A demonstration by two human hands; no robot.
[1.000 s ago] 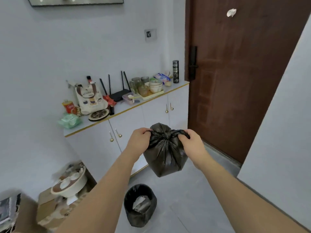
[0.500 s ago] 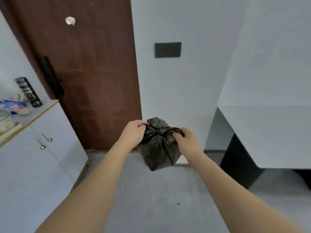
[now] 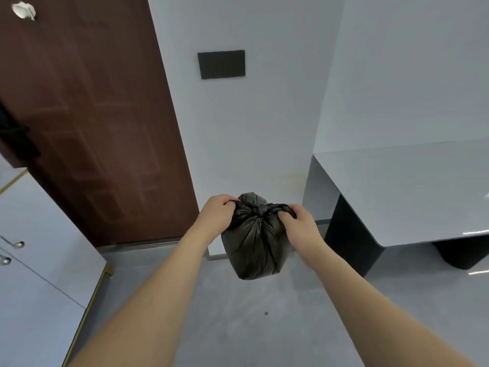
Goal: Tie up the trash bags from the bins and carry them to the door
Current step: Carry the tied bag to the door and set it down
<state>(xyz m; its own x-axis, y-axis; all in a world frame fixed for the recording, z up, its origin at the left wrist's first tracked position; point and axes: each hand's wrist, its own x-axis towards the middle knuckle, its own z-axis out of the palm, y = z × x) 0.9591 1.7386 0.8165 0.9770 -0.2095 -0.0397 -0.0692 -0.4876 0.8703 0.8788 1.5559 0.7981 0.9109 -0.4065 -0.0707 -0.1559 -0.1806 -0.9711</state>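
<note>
Black plastic trash bag, full and round, up in the air over the grey floor. Pinched at the top by both hands: left hand on one ear of the bag, right hand on the other. Each grip pressed tight on its bit of plastic, pulled out to the sides. Looks like the way to draw a knot snug, so nothing spills out. Mouth of the bag bunched up small in the middle, so tied or nearly tied. Held out in front, away from the body, likely to keep it off the clothes. Brown wooden door close by on the left, shut. White cabinet beside it. Grey counter on the right. Next, likely one more tug, then down on the floor by the door.
</note>
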